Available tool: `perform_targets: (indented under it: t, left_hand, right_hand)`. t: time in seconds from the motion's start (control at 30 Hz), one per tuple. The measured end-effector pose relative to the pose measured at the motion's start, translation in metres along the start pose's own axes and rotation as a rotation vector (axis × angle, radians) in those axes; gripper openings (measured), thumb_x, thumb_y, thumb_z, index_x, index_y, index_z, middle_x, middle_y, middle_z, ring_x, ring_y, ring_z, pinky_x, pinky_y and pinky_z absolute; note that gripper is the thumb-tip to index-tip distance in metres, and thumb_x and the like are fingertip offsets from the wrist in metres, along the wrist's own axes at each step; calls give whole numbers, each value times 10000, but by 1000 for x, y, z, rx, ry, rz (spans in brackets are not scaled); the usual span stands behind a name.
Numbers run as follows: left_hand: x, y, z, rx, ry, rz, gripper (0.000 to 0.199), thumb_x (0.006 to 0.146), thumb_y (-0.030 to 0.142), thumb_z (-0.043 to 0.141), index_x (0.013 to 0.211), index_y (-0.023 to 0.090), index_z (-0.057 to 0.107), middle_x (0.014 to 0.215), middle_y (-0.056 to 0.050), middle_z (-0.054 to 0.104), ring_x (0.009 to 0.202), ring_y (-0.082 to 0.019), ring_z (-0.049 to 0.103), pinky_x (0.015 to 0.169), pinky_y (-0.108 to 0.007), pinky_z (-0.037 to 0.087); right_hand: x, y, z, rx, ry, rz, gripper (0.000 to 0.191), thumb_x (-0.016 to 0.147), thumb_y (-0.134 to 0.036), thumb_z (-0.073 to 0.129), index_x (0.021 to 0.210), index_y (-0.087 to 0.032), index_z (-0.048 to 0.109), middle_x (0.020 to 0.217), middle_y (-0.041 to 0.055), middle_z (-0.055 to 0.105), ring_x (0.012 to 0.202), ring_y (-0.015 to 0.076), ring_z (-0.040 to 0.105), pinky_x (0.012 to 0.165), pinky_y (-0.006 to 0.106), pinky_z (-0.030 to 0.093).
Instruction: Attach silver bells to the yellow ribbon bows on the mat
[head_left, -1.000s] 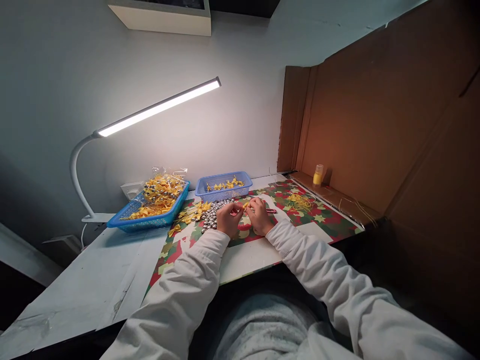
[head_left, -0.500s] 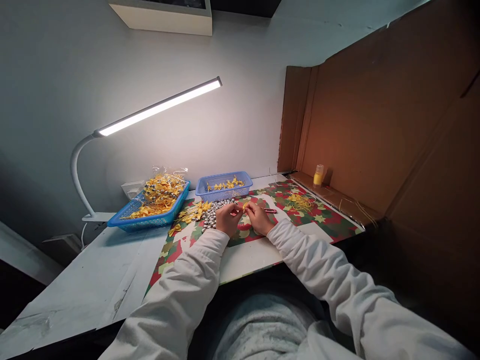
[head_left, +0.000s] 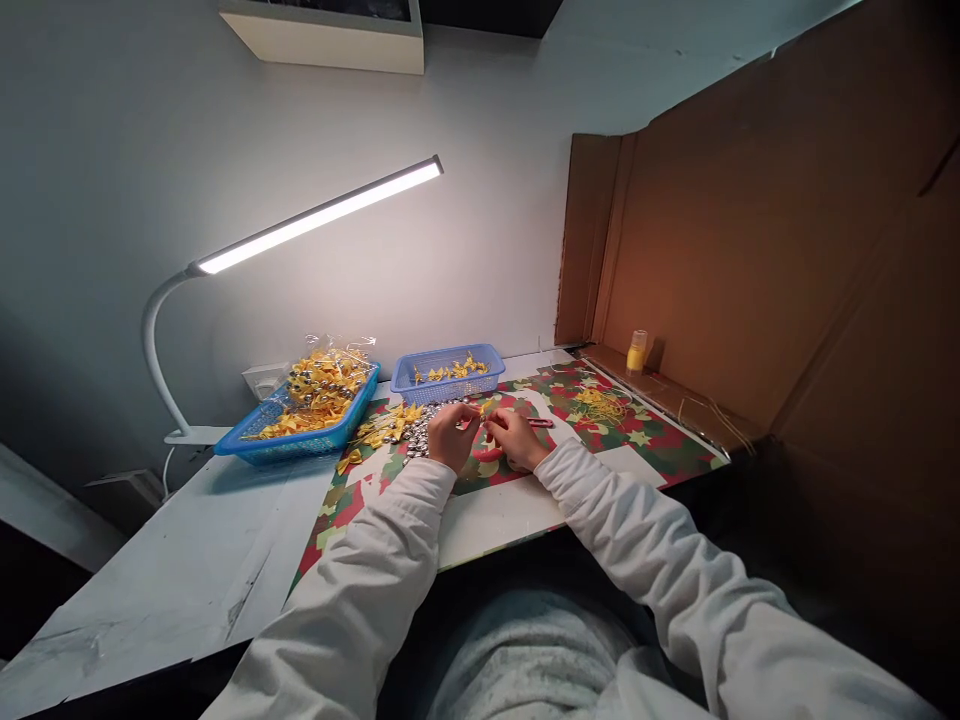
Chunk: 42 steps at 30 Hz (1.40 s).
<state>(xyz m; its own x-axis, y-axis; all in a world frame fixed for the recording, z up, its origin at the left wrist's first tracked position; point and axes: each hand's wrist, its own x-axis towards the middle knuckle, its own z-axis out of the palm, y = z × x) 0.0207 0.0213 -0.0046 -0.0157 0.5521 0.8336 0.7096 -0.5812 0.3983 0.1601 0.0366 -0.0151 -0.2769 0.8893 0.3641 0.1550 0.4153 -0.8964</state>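
Over the patterned mat, my left hand (head_left: 451,437) pinches a small yellow ribbon bow (head_left: 486,408) at its fingertips. My right hand (head_left: 516,438) is closed in a pinch right beside the bow; what its fingertips grip is too small to make out. A heap of small silver bells (head_left: 418,432) lies against the far left side of my left hand. Further left are loose yellow bows (head_left: 384,428). Beneath my hands shows a red curved handle (head_left: 487,455), and a pinkish-red tool (head_left: 540,423) lies just behind my right hand, partly covered.
A blue basket (head_left: 277,446) heaped with yellow bows stands at the left. Behind my hands sits a paler blue basket (head_left: 448,387) with several bows. Yellow cords (head_left: 600,405) lie to the right, near a small yellow bottle (head_left: 637,353) by the cardboard wall (head_left: 750,230). A lit lamp (head_left: 322,215) hangs overhead.
My left hand has shifted slightly left and up, and a small gap has opened between the hands. The yellow bow now shows more clearly above the fingertips.
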Motion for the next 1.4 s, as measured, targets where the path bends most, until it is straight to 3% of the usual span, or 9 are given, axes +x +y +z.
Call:
perform_targets:
  t: [0.1,0.43,0.63,0.87,1.13,1.3,1.4]
  left_hand:
    - [1,2,-2,-18,-9,19,111,727,165,594,628,211,576,715,-7,690,677,-147,632,642,-265,493]
    - [3,7,-3,-24,-91,105,149,719,122,600,607,219,584,708,-13,695,718,-160,636,696,-281,497]
    - [2,1,1,-170,22,-158,72,698,235,644,645,193,620,637,1,669,567,-124,593,569,-241,482]
    - [4,-3,2,-312,-7,-316,152,651,308,679,636,165,630,607,-10,654,529,-105,548,520,-221,445]
    - [4,-5,1,-341,-120,-300,122,649,283,674,648,170,629,664,-19,666,607,-130,581,603,-246,461]
    - [5,-2,-2,-307,-115,-282,129,672,294,659,646,175,619,664,-20,660,608,-130,564,591,-242,444]
    - [5,-2,-4,-214,-160,-206,84,683,258,650,654,182,627,671,-16,662,615,-129,552,609,-247,433]
  right_hand:
    - [0,-2,-2,-71,3,-54,243,812,-290,462,595,-186,493,550,-21,544,534,115,488,539,241,367]
    - [-1,-5,-6,-170,86,-208,259,821,-271,435,575,-202,479,526,-19,509,516,123,458,547,255,341]
    - [0,-7,-6,-88,74,-125,170,766,-324,530,699,-184,600,563,1,563,523,137,488,532,265,377]
    - [0,-6,-8,-88,85,-199,240,785,-354,532,688,-170,653,545,2,558,510,120,465,507,252,357]
    - [0,-7,-11,-134,168,-172,210,679,-377,649,674,-167,633,521,-27,490,499,107,414,497,246,324]
    - [5,-8,-18,-149,331,-235,217,673,-315,627,852,-192,613,735,-4,555,668,138,482,629,263,399]
    - [10,-2,-20,-112,296,-218,169,750,-324,545,791,-187,635,813,32,597,752,160,524,693,291,413]
